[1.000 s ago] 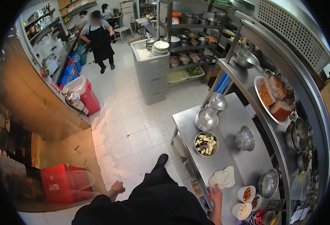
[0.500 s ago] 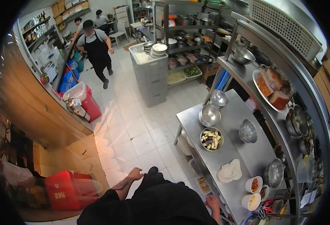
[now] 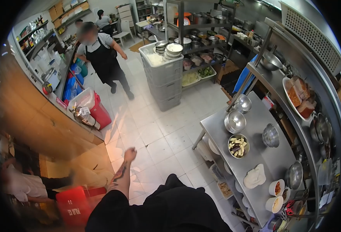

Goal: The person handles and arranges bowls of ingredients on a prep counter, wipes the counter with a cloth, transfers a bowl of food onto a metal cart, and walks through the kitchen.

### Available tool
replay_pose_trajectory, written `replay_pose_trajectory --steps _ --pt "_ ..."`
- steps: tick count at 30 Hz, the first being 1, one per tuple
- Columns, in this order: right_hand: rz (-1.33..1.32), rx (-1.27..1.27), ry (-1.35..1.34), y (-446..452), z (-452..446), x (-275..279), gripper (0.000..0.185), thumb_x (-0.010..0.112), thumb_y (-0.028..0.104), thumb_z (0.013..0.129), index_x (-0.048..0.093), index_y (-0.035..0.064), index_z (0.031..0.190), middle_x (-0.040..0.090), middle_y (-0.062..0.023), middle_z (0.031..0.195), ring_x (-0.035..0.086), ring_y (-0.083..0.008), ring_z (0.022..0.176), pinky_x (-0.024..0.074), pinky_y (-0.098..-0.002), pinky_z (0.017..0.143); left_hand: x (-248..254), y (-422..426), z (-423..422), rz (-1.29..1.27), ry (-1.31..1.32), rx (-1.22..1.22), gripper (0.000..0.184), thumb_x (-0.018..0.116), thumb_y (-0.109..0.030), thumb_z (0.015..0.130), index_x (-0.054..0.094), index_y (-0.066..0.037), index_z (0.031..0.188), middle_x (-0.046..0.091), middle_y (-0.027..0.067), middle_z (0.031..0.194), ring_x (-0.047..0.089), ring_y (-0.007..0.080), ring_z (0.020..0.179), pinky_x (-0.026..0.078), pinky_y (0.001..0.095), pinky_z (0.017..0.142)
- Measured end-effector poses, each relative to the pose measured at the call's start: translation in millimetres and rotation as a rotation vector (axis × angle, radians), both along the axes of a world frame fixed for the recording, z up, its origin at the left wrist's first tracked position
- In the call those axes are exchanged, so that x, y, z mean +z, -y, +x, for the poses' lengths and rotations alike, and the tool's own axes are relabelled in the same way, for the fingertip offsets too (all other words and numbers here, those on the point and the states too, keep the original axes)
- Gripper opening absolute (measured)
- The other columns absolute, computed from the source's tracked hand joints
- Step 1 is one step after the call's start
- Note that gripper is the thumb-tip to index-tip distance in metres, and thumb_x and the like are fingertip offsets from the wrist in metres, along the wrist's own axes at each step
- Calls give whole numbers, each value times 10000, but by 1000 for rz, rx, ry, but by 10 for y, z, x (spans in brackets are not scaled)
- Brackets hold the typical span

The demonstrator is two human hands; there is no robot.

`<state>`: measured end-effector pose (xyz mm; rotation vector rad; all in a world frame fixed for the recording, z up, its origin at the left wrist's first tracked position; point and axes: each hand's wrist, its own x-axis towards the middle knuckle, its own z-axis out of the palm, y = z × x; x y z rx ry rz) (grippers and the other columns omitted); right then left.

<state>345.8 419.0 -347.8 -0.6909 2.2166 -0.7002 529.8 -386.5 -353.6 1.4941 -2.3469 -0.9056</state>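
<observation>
My left hand (image 3: 130, 154) is stretched forward over the white tiled floor (image 3: 151, 152). Its fingers are curled into a loose fist, and nothing shows in it. No object touches it. A red box (image 3: 70, 207) with white lettering stands at lower left, below that forearm. My right hand is out of view, past my dark clothing. On the steel table (image 3: 226, 123) to my right sit a bowl of cut eggplant pieces (image 3: 238, 146), a white cloth or dough-like lump (image 3: 254, 176) that I cannot tell apart, and stacked metal bowls (image 3: 234, 121).
A person (image 3: 101, 54) in a black apron stands in the aisle ahead, near stacked grey crates (image 3: 162, 83) and a red bin (image 3: 100, 110). Another person (image 3: 25, 183) is at lower left. White tubs (image 3: 274, 205) sit at the table's near end; a steel shelf (image 3: 290, 89) overhangs it.
My left hand has swung forward and up, and my right hand has left the view. The aproned person is closer. The table has shifted right in view, and a person appears at lower left.
</observation>
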Motion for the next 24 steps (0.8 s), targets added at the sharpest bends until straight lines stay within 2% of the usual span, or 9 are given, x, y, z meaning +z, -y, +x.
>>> replay_pose_trajectory --steps 4,6,9,14,17,18,20,21,24 --pt "-132 80 -196 79 133 -133 340 583 327 848 645 1 921 643 -202 758 636 -363 688 506 -429 666 670 1165 -651 -151 -306 118 358 640 -232 849 650 -57 1160 694 132 947 665 256 879 509 351 807" --pt "160 -530 394 493 20 -111 290 530 256 916 589 -4 1031 669 -148 745 648 -262 564 537 -382 474 964 1622 -939 -90 -381 133 366 622 -196 870 622 -36 1200 693 114 943 655 207 852 502 318 784" --pt "138 -957 548 1082 -105 316 313 530 260 921 580 -10 1072 674 -160 779 639 -251 567 531 -377 480 1495 1818 -1278 -36 -528 139 407 613 -173 879 575 3 1244 686 95 937 634 157 820 493 284 757" --pt "40 -1010 458 1225 28 240 268 560 241 905 619 4 1014 674 -141 762 619 -205 532 501 -352 460 1638 1915 -1472 15 -572 154 472 613 -156 882 497 37 1296 675 72 945 621 129 780 492 267 686" --pt "24 -520 58 765 218 -335 300 617 281 847 686 -11 857 667 -110 718 625 -211 579 481 -365 484 1459 1890 -1499 158 -709 220 518 623 -127 886 432 20 1344 663 73 963 605 106 721 456 235 532" --pt "29 -512 57 672 241 -318 300 617 281 847 686 -11 857 667 -110 718 625 -211 579 481 -365 484 1455 1822 -1488 159 -709 229 518 623 -127 886 432 20 1344 663 73 963 605 106 721 456 235 532" --pt "101 19 -206 488 289 -228 327 615 281 834 670 -35 895 665 -111 724 644 -224 631 500 -381 510 1436 1656 -1459 212 -687 240 510 618 -126 892 433 18 1344 662 75 965 602 102 706 457 234 535" --pt "105 26 -202 421 308 -204 327 615 281 834 670 -35 895 665 -111 724 644 -224 631 500 -381 510 1400 1603 -1447 218 -696 253 521 616 -139 894 426 16 1354 663 77 967 602 104 692 460 237 537" --pt "98 -457 209 209 343 -182 254 546 216 865 651 -15 861 669 -127 731 650 -249 563 494 -380 427 1256 1506 -1357 226 -674 266 527 606 -153 898 422 10 1364 662 78 984 611 114 697 466 243 540"
